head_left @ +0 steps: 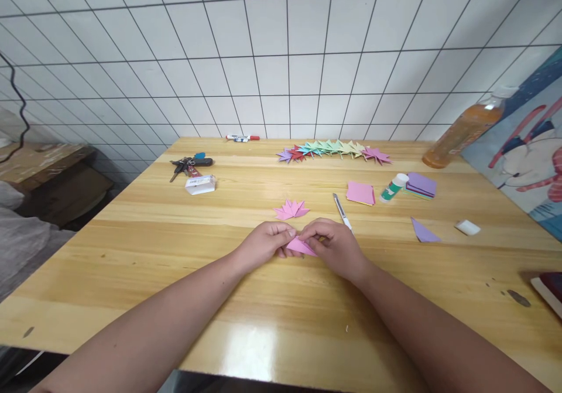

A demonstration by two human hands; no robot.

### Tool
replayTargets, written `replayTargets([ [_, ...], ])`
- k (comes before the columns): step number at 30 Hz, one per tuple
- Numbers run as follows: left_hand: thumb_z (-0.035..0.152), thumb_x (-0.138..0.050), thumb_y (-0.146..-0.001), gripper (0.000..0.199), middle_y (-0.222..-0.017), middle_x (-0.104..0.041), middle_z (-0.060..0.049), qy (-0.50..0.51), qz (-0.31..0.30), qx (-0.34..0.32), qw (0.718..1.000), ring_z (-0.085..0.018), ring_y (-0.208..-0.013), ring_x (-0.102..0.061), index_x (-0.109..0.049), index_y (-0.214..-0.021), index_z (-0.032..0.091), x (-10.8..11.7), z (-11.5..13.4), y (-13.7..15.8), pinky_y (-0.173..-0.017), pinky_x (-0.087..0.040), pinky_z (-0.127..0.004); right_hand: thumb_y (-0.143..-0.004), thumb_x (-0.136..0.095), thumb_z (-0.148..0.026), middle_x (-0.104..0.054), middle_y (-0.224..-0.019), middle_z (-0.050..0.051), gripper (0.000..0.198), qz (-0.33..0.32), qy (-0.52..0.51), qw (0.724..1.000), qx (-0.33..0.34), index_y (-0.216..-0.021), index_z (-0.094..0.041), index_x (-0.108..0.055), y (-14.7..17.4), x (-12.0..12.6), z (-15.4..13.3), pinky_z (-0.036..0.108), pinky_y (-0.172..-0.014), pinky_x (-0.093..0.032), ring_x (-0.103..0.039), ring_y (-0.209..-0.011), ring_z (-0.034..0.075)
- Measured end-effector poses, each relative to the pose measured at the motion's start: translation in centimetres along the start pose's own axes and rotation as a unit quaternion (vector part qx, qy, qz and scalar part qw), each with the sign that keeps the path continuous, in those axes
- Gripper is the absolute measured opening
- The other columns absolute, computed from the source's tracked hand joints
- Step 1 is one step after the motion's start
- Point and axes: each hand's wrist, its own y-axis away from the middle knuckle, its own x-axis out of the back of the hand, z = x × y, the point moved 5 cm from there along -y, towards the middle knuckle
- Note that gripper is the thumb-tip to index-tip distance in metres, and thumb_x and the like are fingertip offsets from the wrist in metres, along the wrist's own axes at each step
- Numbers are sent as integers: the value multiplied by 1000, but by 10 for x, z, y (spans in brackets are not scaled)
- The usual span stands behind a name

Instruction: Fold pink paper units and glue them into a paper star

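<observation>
Forearms point(171, 311) in btm L & btm R of frame; folded pink paper point(300, 245) at ctr.
L hand point(263, 243) pinches paper's L end btwn thumb & fingers; R hand point(336, 246) pinches its upper R edge, fingertips bunched. Pink pointed fan point(291, 209) just above, ctr; utility knife point(341, 208) near R hand, pink sheets point(360, 192) & glue stick point(394, 187) ctr-right. Multicolor folded-paper row point(329, 148) upper ctr, by tiled wall point(263, 36); keys point(188, 164) upper L.

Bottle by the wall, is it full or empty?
Mostly full: orange drink fills most of the bottle, with only a clear bit near the top.
</observation>
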Motion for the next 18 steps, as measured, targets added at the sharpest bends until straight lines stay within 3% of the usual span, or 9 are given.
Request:
replayTargets([
  [6, 48, -51, -80, 38, -76, -69, -10, -11, -10, -16, 1000, -12, -61, -58, -63, -81, 12, 0, 4, 2, -56, -41, -21, -76, -51, -8, -65, -80, 0, 22, 15, 30, 999, 16, -76, -24, -65, 0, 2, -1, 24, -66, -45, -59, -76, 13],
  [10, 40, -62, -74, 32, -78, -70, -10, -4, -12, 11, 1000, -12, -62, -59, -62, -89, 13, 1, 1, 2, -57, -41, -21, -76, -51, -9, -64, -79, 0, 20, 18, 38, 999, 12, -78, -23, -65, 0, 2, 0, 24, -65, -44, -58, -75, 13],
  [18, 37, -61, -74, 27, -74, -70, -10, 16, 6, 4, 1000, -11, -56, -56, -64, -82, 11, 2, -2, 0, -53, -39, -20, -77, -50, -8, -65, -80, 0, 21, 5, 31, 999, 40, -76, -24, -64, -1, 2, -5, 25, -69, -45, -59, -77, 13],
])
